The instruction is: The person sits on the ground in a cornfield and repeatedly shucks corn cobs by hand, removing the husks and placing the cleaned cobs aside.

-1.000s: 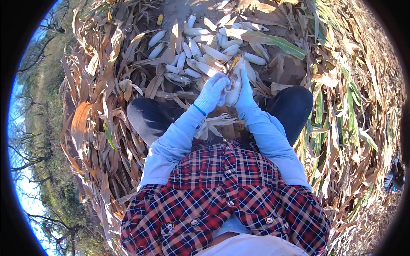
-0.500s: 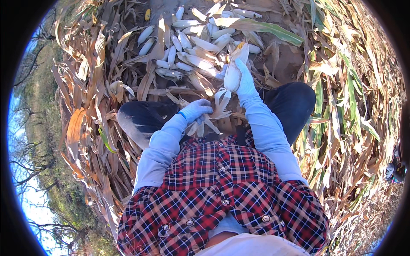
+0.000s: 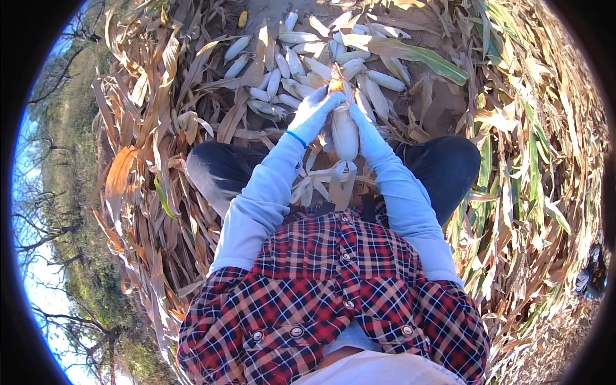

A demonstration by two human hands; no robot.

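Observation:
Between my two gloved hands an ear of corn (image 3: 345, 136) is held upright over my lap, still wrapped in pale husk. Orange kernels show at its far tip, and strips of husk (image 3: 340, 183) hang from its near end. The fingers of my left hand (image 3: 314, 112) are closed at the tip, by the bare kernels. My right hand (image 3: 369, 131) wraps the ear's right side. Just beyond lies a loose pile of pale, husk-covered corn ears (image 3: 298, 48) on the ground.
Dry husks and leaves (image 3: 144, 122) heap up on the left. A bank of dry corn stalks (image 3: 532, 160) runs along the right side. One bare yellow cob (image 3: 242, 19) lies at the far left. My bent knees (image 3: 443, 167) flank the work. Part of a dark figure (image 3: 591, 276) shows at the right rim.
My left hand has moved up from my lap to the ear's tip and closed on it. More orange kernels show there. My right hand keeps its hold on the ear.

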